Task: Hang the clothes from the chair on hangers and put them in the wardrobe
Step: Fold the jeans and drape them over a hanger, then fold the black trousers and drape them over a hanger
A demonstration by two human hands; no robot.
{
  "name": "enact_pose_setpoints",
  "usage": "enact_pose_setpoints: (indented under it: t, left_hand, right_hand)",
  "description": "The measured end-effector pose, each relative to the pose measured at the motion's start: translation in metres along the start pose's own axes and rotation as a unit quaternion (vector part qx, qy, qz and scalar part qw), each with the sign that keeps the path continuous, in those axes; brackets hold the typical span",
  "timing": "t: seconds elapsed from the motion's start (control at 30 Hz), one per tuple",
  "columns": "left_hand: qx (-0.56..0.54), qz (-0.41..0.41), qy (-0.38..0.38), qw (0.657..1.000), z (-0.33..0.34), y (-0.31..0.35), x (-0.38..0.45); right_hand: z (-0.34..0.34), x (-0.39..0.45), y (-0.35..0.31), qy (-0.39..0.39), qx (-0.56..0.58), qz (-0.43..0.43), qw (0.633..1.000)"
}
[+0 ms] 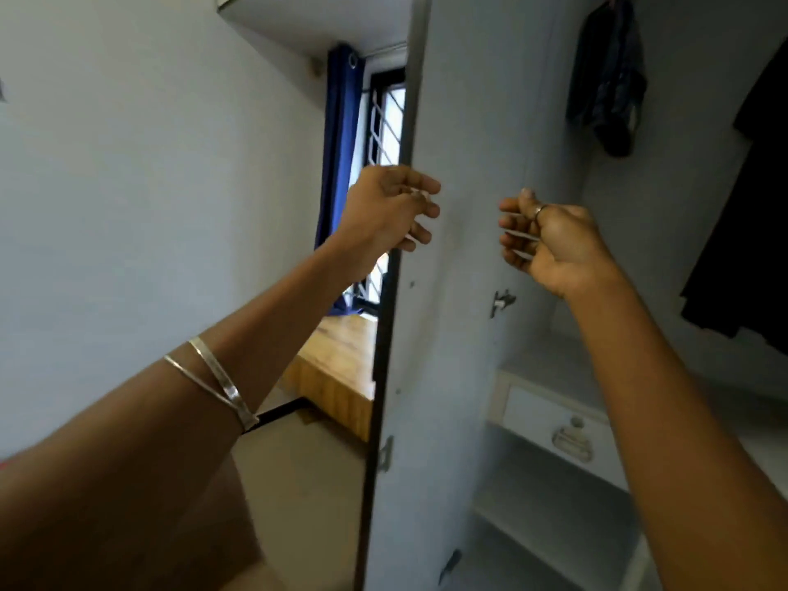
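Gripping the door (447, 292) edge, my left hand (383, 206) has its fingers curled round the tall, upright panel, which stands open left of the wardrobe (639, 292) interior. Just right of the door, my right hand (554, 245) hangs free, fingers curled in on themselves, holding nothing and touching nothing. Further right of the door, high inside, a dark shirt (609, 78) hangs, and a black garment (750, 206) hangs at the frame's far edge. A drawer (554, 424) sits low, right of the door. The chair, its clothes and the hangers are out of view. I judge the door's swing matters next: its long axis runs vertically, and my left hand alone controls it.
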State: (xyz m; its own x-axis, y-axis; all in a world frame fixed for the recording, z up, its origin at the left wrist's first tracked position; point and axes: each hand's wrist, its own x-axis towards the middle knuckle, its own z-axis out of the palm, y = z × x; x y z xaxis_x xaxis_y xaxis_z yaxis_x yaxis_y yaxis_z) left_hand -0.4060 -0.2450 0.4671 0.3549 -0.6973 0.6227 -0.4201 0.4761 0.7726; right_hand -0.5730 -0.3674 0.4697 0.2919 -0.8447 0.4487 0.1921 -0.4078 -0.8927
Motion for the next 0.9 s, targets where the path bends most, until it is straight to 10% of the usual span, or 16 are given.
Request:
enact_pose_setpoints:
  t: [0.4, 0.9]
  left_hand:
    - [0.131, -0.133, 0.057, 0.981, -0.209, -0.073, -0.192]
    - [0.211, -0.405, 0.156, 0.876, -0.556, -0.272, -0.384]
  right_hand:
    - [0.205, -0.194, 0.061, -0.039, 0.035, 0.103, 0.993]
    - [0.568, -0.359, 0.269, -0.175, 0.001, 0.299, 0.938]
